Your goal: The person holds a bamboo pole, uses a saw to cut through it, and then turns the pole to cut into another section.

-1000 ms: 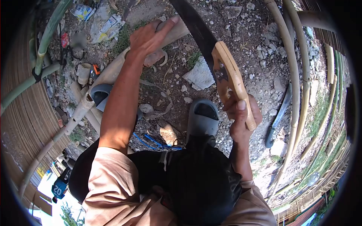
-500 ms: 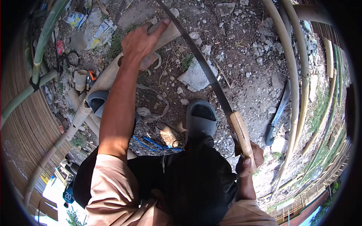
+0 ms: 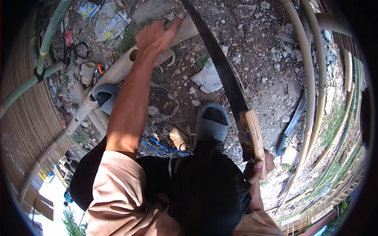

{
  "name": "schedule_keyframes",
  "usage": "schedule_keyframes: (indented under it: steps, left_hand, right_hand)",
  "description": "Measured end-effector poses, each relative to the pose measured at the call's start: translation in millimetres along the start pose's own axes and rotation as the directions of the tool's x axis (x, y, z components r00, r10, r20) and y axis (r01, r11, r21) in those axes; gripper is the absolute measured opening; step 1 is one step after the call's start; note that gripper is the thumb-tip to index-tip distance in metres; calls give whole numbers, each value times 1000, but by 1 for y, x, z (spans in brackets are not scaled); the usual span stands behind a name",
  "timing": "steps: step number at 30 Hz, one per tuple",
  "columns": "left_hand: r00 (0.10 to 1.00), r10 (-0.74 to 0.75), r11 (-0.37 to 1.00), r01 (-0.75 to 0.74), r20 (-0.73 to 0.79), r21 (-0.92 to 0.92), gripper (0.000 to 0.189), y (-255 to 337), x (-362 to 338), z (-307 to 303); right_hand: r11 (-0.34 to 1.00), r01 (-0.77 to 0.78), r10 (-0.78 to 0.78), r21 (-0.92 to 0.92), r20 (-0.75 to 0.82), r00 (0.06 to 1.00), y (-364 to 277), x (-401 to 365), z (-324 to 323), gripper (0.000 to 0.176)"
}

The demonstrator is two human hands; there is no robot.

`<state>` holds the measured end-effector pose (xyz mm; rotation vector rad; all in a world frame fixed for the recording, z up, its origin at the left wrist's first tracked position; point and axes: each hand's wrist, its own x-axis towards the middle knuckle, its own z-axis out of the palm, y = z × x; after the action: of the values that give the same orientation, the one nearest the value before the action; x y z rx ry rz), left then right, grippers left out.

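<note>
My left hand grips a thick bamboo pole near the top of the view, with the thumb stretched along it toward the saw. My right hand is closed around the pale wooden handle of a long curved saw. The toothed dark blade runs up and left from the handle, and its upper part lies against the bamboo just beyond my left thumb. The tip is cut off by the top edge of the view.
Another bamboo pole with an open end slants at the left beside a grey sandal. A sheathed blade lies on the gravel to the right. Long poles stand right of it; a pale rock lies mid-view.
The saw has shifted slightly, its handle a little higher and its blade farther right. The whole view has moved a bit; my left hand still holds the bamboo.
</note>
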<state>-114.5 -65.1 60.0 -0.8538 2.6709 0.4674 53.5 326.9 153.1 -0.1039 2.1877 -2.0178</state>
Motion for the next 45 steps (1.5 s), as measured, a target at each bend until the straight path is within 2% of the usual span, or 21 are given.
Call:
schedule_keyframes:
  steps: [1,3,4,5,6,8,9,10,12,18,19,22,23,25,27,29,34,37,40,42,45]
  left_hand:
    - [997,1,1000,-1,75,-12,95,6,-6,-8]
    - [996,44,999,-43,79,-11,96,6,-11,-7]
    - [990,100,995,-101,101,4,98,-1,-12,-9]
    - [976,218,975,-219,11,40,95,-6,-16,-9]
    - [977,215,976,-214,-2,49,95,-12,-21,-3]
    - [892,415,903,-381,-177,197,89,-14,-21,6]
    - [948,307,938,-286,-88,194,81,-7,-18,2]
    - [946,311,938,-290,-91,191,81,1,-17,-6]
    - [991,117,957,-130,63,258,78,11,-19,-14]
    - [992,92,962,-111,88,250,81,8,-10,-17]
    - [992,86,958,-109,96,264,82,8,-8,-18]
    - [992,76,959,-102,105,265,83,8,-11,-17]
    - [992,79,962,-102,97,254,83,10,-11,-18]
    - [990,96,957,-121,105,263,83,12,-9,-24]
    - [987,101,955,-132,125,266,83,12,-11,-20]
    - [992,99,956,-117,77,269,74,12,-12,-17]
    - [992,106,957,-120,67,263,74,13,-11,-19]
    - [991,92,955,-116,102,271,74,11,-17,-15]
    - [994,85,958,-99,61,271,74,16,-8,-11]
    - [996,71,950,-86,60,300,74,6,-14,-13]
    - [995,55,951,-77,81,298,85,13,-12,-12]
  right_hand:
    - [999,1,0,52,-20,1000,9,16,18,43]
    - [988,71,-64,-135,54,997,14,58,46,38]
    - [990,86,-79,-108,71,994,15,64,51,38]
    - [996,27,-25,-85,31,999,15,67,55,37]
    - [997,-33,32,-67,-15,999,14,70,56,36]
    - [999,-20,19,-37,-32,999,11,72,58,38]
    - [998,-34,32,-54,-32,999,8,74,60,46]
    - [995,-55,53,-78,-28,998,5,73,61,55]
    - [992,-77,75,-95,-27,997,-2,73,61,54]
    - [994,-63,62,-95,-5,998,-12,81,69,53]
    - [998,-58,58,-1,-6,998,-15,82,71,35]
    - [998,-7,8,-68,7,1000,-5,73,64,34]
    - [990,4,-2,-138,17,1000,-8,67,58,36]
    - [996,48,-45,-70,38,998,-8,40,30,42]
    - [1000,-4,4,8,-31,1000,-5,-2,-7,51]
    - [997,-42,40,-63,-24,999,-11,-13,-18,52]
    - [994,30,-25,-107,48,999,-3,88,66,40]
    - [995,23,-17,-95,59,998,2,75,52,39]
    - [998,-18,17,-65,-27,1000,3,2,-6,59]
    - [996,-82,82,-20,-13,997,0,5,1,61]
    - [995,-45,48,-93,30,998,6,89,67,40]
